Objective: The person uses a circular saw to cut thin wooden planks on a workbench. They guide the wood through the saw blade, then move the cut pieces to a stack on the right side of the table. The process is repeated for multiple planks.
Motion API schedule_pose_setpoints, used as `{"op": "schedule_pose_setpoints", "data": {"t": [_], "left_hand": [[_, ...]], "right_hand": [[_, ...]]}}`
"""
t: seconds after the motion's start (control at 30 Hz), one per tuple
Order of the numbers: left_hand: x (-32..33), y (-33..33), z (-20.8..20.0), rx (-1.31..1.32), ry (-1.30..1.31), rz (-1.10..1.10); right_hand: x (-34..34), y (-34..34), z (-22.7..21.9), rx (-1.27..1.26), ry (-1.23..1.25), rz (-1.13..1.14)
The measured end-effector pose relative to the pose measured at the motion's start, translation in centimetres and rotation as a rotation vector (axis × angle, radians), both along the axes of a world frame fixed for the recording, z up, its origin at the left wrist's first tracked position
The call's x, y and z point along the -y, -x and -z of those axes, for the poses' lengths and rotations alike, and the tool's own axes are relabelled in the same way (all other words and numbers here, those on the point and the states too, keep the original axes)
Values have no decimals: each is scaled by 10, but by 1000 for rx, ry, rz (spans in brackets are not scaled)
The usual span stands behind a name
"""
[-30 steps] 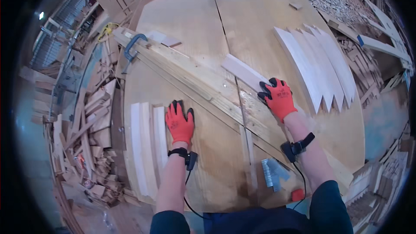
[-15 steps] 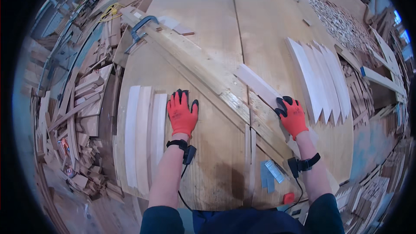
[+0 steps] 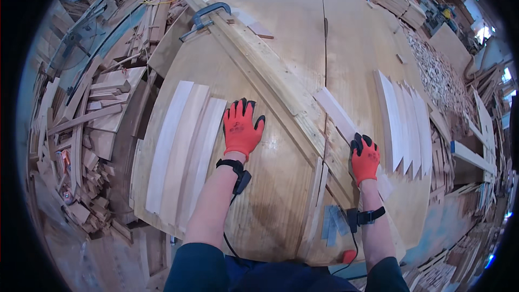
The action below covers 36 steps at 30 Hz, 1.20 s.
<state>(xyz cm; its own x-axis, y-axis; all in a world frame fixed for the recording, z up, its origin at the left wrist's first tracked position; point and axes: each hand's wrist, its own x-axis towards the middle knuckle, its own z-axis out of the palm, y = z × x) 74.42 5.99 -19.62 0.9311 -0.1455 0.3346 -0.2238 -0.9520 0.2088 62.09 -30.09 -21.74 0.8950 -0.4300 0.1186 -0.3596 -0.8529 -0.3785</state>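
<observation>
My left hand (image 3: pixel 243 127), in a red glove with black fingertips, lies palm down with fingers spread on the plywood tabletop (image 3: pixel 259 205). It touches or nearly touches the edge of several long pale boards (image 3: pixel 172 151) lying side by side. My right hand (image 3: pixel 365 158), gloved alike, has its fingers bent over the near end of a pale wooden strip (image 3: pixel 336 112); the glove hides that end. This strip lies across a long diagonal wooden beam (image 3: pixel 259 65). Near the far end of the beam sits a blue-grey C-clamp (image 3: pixel 212 12).
Several pale boards with pointed ends (image 3: pixel 403 124) lie at the right. Grey metal plates (image 3: pixel 334 224) and a red object (image 3: pixel 349 256) are near the front edge. Scrap wood (image 3: pixel 89 184) is heaped left of the table, and a pile of small wood pieces (image 3: pixel 432 65) stands beyond it at right.
The whole view has shifted and turned slightly. My right hand's fingers look more bent over the strip's end. The left hand stays spread beside the left boards.
</observation>
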Motion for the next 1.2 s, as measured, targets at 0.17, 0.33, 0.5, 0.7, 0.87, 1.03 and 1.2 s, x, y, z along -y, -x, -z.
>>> {"op": "schedule_pose_setpoints", "data": {"t": [0.17,0.33,0.5,0.7,0.87,1.03,1.2], "left_hand": [[-5,-9,22,54,-3,32],[-6,-15,49,141,-7,64],[-7,-12,62,119,-11,36],[-5,-7,56,104,-30,10],[6,-5,45,145,-40,37],[2,-1,50,161,-74,18],[8,1,49,128,-95,8]], "right_hand": [[-17,-2,38,46,75,50],[-22,-3,65,77,76,84],[-12,-5,71,38,-5,69],[-14,-6,56,59,-40,49],[-9,-5,62,124,-7,94],[-15,-3,63,234,-51,92],[-13,5,61,263,-68,111]]}}
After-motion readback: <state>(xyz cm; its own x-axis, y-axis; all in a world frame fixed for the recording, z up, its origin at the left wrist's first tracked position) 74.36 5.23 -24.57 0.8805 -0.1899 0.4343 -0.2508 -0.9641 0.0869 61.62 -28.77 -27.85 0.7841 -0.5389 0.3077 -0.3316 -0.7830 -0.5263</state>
